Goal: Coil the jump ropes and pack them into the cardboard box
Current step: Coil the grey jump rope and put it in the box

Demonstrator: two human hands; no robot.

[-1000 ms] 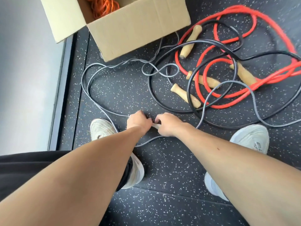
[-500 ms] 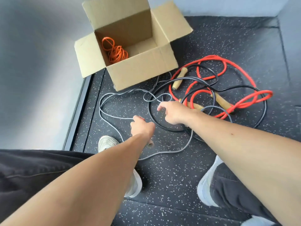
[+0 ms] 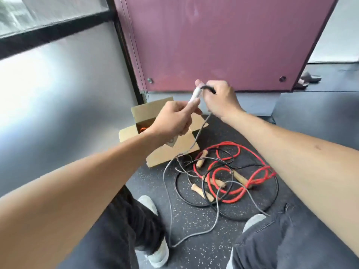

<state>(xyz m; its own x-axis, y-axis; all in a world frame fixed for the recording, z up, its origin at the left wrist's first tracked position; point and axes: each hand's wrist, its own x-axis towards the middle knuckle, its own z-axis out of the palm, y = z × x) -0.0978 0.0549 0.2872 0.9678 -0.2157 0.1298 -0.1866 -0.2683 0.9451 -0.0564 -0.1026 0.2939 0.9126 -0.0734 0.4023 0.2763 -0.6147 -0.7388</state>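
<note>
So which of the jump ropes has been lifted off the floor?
The thin grey rope: its white handle is held between both raised hands, while the red rope and black rope lie on the floor.

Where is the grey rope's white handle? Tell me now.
In the head view, the white handle is raised mid-frame, pinched between the left hand and right hand, above the cardboard box.

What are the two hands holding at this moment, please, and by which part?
Both hold the grey jump rope: the left hand grips its white handle at the lower end, the right hand pinches the cord by the handle's top.
</note>
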